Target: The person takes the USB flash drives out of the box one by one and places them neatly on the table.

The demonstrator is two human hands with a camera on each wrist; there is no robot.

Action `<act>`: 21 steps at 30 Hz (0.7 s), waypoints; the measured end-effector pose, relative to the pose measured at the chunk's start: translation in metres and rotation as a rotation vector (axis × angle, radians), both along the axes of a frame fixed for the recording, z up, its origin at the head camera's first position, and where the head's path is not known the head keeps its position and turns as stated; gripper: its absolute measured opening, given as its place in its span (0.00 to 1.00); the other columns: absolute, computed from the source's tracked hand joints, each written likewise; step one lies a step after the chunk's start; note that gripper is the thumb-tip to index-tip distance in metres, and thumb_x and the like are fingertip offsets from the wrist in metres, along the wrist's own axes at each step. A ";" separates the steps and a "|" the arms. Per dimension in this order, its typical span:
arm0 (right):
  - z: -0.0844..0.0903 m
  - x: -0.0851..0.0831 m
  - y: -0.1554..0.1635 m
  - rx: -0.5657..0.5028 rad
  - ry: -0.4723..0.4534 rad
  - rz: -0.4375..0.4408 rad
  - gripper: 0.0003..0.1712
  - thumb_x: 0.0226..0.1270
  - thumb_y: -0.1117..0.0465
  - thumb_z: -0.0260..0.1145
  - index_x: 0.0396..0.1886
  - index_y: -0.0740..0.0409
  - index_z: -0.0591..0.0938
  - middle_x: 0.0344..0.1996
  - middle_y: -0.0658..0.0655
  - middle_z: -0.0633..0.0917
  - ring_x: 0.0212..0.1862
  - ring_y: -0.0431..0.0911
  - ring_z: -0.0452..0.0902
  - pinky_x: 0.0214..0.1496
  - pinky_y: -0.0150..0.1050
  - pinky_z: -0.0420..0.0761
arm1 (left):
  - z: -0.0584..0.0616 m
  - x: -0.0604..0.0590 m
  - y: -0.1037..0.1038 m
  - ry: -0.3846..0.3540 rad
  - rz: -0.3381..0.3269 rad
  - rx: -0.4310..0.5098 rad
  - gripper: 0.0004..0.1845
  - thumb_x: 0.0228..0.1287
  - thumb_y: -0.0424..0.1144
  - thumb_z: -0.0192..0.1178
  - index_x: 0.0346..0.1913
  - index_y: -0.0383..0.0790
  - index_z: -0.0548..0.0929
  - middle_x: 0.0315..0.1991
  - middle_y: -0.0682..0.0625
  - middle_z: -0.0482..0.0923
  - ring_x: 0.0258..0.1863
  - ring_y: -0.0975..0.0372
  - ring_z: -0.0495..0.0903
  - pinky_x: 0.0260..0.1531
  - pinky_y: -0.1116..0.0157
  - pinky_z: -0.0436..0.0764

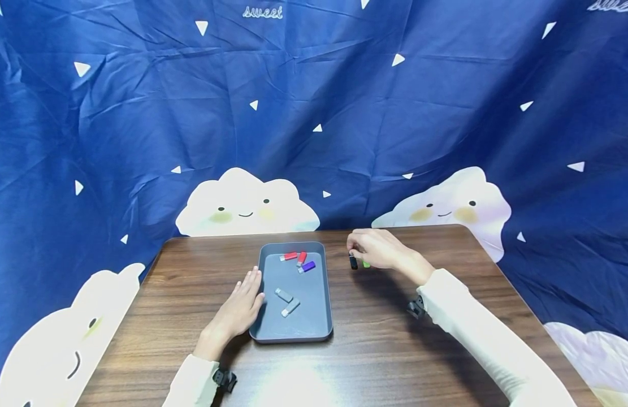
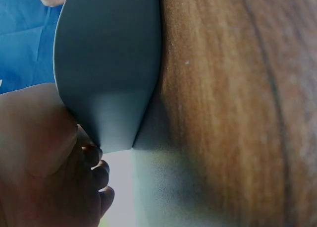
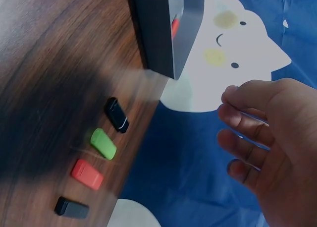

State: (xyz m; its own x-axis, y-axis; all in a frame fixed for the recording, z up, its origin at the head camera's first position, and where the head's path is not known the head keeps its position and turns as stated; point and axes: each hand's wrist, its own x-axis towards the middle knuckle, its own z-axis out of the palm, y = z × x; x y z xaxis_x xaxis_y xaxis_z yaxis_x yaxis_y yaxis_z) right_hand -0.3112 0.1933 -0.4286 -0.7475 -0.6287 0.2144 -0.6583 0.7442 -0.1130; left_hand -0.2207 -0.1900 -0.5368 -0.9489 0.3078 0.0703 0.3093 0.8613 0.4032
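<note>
A grey tray lies mid-table and holds two red sticks, a purple stick and two grey sticks. My left hand lies flat on the wood, fingers straight against the tray's left wall. My right hand hovers just right of the tray with loosely curled fingers and nothing in them. Under it a black stick, a green stick, a red stick and a dark stick lie in a row on the table.
The brown wooden table has bare wood around the tray. A blue curtain with white clouds hangs close behind the far edge and along both sides.
</note>
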 end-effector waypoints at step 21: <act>0.012 0.007 -0.046 0.035 0.086 0.166 0.05 0.68 0.60 0.72 0.33 0.44 0.85 0.31 0.42 0.84 0.33 0.39 0.80 0.35 0.40 0.82 | -0.005 0.001 -0.002 0.050 -0.019 0.068 0.33 0.85 0.40 0.46 0.82 0.24 0.56 0.85 0.30 0.51 0.84 0.36 0.54 0.81 0.34 0.55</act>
State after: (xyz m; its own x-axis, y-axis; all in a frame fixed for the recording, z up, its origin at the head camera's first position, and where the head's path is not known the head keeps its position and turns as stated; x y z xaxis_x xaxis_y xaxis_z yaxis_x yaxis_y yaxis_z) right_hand -0.3041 0.1477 -0.4170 -0.6131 -0.7497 0.2490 -0.7782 0.6274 -0.0272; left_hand -0.2194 -0.1921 -0.5421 -0.9376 0.3187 0.1391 0.3467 0.8260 0.4445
